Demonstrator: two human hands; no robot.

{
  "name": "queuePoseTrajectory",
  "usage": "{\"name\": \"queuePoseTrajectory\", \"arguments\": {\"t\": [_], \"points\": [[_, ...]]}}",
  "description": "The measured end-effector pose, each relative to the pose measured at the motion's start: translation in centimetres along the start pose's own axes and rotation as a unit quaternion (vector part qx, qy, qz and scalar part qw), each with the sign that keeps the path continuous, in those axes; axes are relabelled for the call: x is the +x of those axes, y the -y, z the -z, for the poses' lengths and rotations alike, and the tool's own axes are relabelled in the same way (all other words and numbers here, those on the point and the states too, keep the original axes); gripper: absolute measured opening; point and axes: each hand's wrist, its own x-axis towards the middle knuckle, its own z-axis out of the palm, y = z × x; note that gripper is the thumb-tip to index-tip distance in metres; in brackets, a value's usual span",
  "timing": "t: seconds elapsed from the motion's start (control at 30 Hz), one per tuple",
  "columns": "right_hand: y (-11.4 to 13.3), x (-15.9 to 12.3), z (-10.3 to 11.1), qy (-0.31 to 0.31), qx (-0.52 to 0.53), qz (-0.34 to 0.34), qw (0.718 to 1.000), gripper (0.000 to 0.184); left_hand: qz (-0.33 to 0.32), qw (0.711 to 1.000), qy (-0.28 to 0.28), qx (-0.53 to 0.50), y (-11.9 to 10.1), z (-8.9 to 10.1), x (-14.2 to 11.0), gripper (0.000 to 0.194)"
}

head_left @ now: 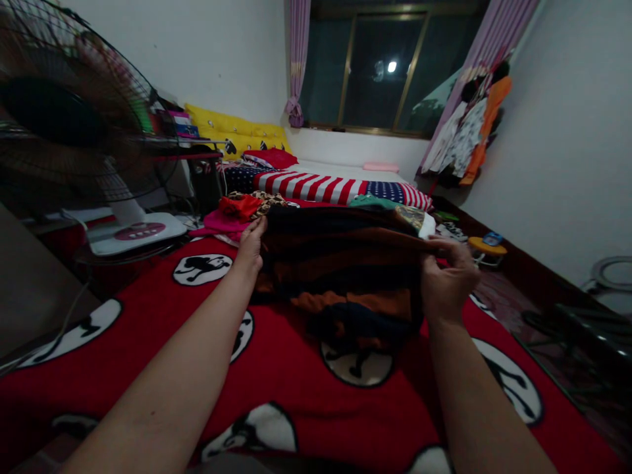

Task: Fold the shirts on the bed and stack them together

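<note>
A soft, limp garment with dark navy and rust-brown bands (345, 257) is held over the middle of a plush red blanket with white oval patches and black figures (281, 375). Its upper edge is drawn out sideways; its lower part hangs in bunched folds above an oval patch. Beyond it, at the far left, a crumpled heap of red, pink and leopard-print cloth (241, 209) is noted; at the far right, green cloth (372, 201) is partly covered from view. Farther back, a flat bed surface edged with stars-and-stripes fabric (326, 187) is seen. A round wire-caged fan on a white rectangular base (54, 108) is located at the left, its blades blurred.

The garment's left edge is gripped by the left hand (251, 247), fingers closed. Its upper right corner is pinched between the thumb and fingers of the right hand (449, 273), the remaining fingers being loosely curled.
</note>
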Motion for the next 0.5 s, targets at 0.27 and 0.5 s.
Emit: {"name": "queuePoseTrajectory", "arguments": {"t": [0.27,0.5], "points": [[-0.8,-0.1,0.0,0.495,-0.019,-0.119,0.861,0.015,-0.013,0.996,-0.039,0.075,0.9,-0.6,-0.4,0.028],[-2.2,-0.5,-0.9,0.333,-0.116,-0.002,0.936,0.032,-0.01,0.997,-0.045,0.069,0.9,-0.5,-0.5,0.028]]}}
